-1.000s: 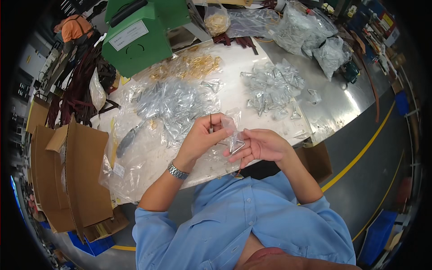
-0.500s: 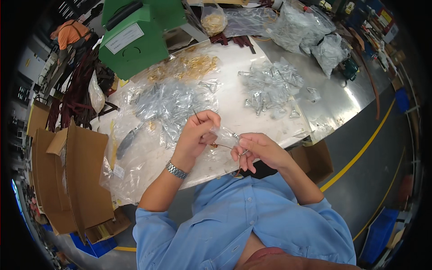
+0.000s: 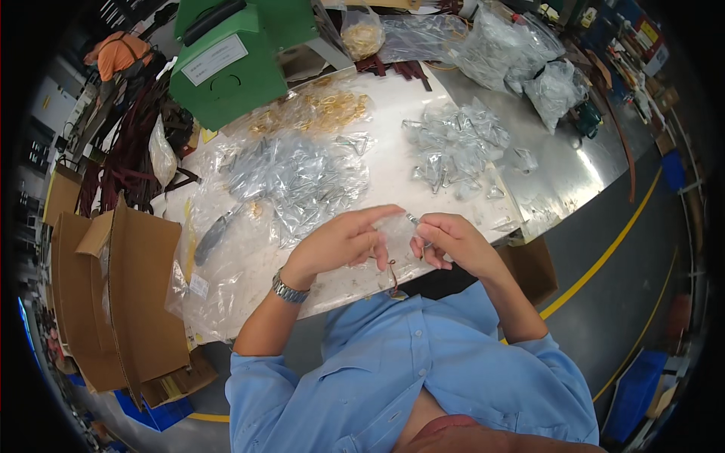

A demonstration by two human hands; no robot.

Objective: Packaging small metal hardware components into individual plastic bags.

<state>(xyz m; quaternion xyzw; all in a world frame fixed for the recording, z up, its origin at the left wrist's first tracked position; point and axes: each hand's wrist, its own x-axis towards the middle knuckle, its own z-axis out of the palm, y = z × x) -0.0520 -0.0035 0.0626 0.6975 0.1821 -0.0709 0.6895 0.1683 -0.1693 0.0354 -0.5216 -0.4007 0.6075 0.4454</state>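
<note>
Small clear plastic bag: held above the near table edge, between both hands. Left hand: fingers extended, pressed together against the bag. Right hand: fingertips pinching a small metal piece at the bag's mouth. Beyond: heap of bagged metal clips, second heap, open tabletop between. White table; green machine; cardboard boxes left.

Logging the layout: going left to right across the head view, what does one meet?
Cardboard box → green machine → left hand → right hand → pile of clear packets → tied plastic bag.
</note>
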